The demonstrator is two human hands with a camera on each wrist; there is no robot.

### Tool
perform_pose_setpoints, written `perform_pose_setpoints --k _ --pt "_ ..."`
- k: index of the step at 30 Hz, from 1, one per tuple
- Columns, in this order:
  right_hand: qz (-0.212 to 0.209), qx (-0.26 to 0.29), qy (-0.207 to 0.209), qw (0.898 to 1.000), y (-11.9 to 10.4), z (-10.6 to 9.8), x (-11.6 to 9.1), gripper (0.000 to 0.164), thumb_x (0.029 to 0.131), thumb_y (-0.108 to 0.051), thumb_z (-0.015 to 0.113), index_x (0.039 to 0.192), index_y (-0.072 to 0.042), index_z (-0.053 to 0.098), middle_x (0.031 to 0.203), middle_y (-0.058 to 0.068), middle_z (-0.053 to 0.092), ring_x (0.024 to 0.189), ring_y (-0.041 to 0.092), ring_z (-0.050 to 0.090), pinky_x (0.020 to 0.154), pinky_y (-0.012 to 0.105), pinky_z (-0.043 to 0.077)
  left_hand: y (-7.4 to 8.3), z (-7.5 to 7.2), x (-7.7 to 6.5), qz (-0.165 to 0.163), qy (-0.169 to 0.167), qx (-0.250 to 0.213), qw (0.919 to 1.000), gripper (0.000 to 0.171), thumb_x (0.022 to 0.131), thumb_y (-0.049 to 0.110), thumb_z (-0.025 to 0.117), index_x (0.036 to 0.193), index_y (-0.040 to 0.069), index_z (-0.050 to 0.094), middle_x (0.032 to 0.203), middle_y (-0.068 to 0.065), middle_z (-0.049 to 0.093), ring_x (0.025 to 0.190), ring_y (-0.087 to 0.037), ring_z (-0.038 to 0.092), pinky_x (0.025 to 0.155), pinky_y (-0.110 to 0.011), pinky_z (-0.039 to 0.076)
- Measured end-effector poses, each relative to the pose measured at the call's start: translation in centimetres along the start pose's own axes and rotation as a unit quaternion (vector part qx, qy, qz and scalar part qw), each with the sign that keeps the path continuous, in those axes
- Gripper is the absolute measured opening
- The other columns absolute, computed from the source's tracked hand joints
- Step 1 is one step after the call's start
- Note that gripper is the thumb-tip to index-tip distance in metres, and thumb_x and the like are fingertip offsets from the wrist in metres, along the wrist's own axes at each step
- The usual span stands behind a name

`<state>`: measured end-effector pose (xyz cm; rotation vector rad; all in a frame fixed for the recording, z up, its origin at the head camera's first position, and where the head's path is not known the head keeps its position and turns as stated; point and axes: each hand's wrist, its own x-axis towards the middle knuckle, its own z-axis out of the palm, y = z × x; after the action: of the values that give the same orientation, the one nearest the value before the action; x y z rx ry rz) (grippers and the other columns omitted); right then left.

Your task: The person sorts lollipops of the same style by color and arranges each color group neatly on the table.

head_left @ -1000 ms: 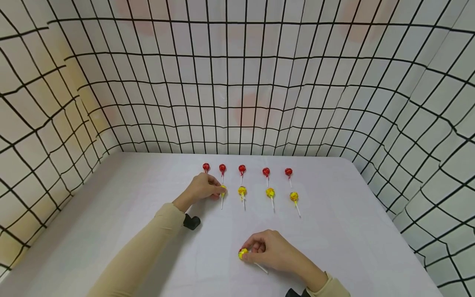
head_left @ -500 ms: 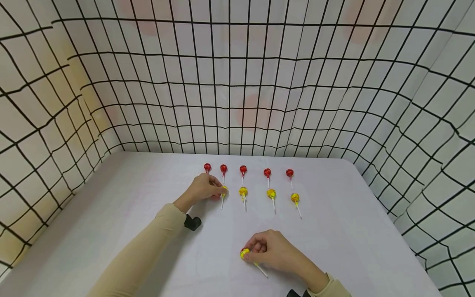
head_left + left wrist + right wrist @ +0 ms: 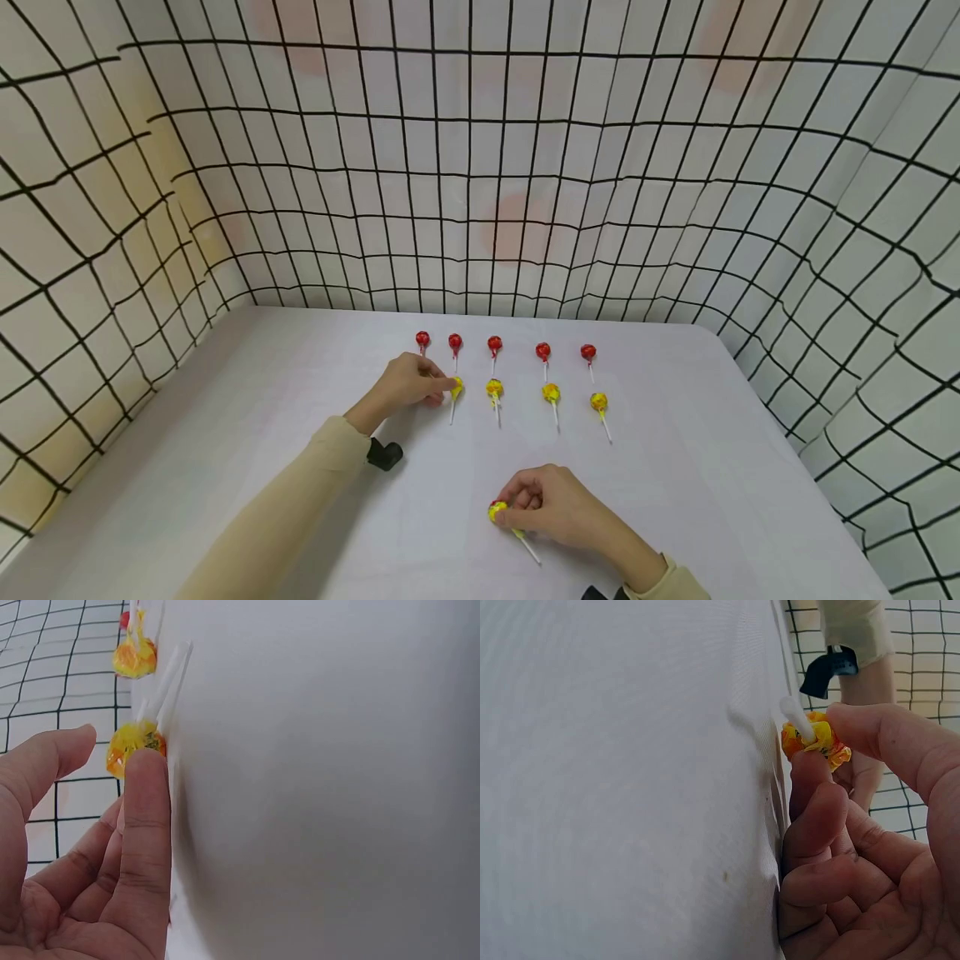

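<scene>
My left hand (image 3: pixel 408 382) is at the left end of the row of yellow lollipops. In the left wrist view its thumb stands apart from the end yellow lollipop (image 3: pixel 135 742), while the fairly straight index finger lies against or just in front of the wrapped head; contact is unclear. That lollipop lies on the table, stick toward me. Nearer the front, my right hand (image 3: pixel 551 508) pinches another yellow lollipop (image 3: pixel 817 739) by its head between thumb and index finger, its other fingers curled. The stick of this lollipop slants toward the lower right in the head view.
Several red lollipops (image 3: pixel 494 343) lie in a back row on the white table (image 3: pixel 675 467). Other yellow lollipops (image 3: pixel 551 392) lie in front of them, to the right of my left hand. A black wire grid (image 3: pixel 480 175) surrounds the table's back and sides.
My left fingers have eased off the end yellow lollipop, and more of its head shows. The right hand keeps its pinch almost in place. The view has shifted slightly.
</scene>
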<state>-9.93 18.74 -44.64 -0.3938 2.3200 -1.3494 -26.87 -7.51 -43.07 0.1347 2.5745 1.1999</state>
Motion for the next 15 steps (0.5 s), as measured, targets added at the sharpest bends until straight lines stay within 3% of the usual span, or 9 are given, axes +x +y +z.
perform_pose_setpoints --k 15 --pt "0.003 0.002 0.006 1.0 0.0 0.0 0.1 0.019 0.093 -0.026 0.085 0.102 -0.012 0.078 0.079 -0.004 0.068 0.066 0.004 0.051 0.057 0.018 0.037 -2.2 -1.3 -2.2 -0.027 -0.005 -0.023 0.9994 0.034 0.095 0.039 0.083 0.108 0.008 0.076 0.086 -0.003 0.077 0.073 -0.013 0.069 0.075 -0.025 0.053"
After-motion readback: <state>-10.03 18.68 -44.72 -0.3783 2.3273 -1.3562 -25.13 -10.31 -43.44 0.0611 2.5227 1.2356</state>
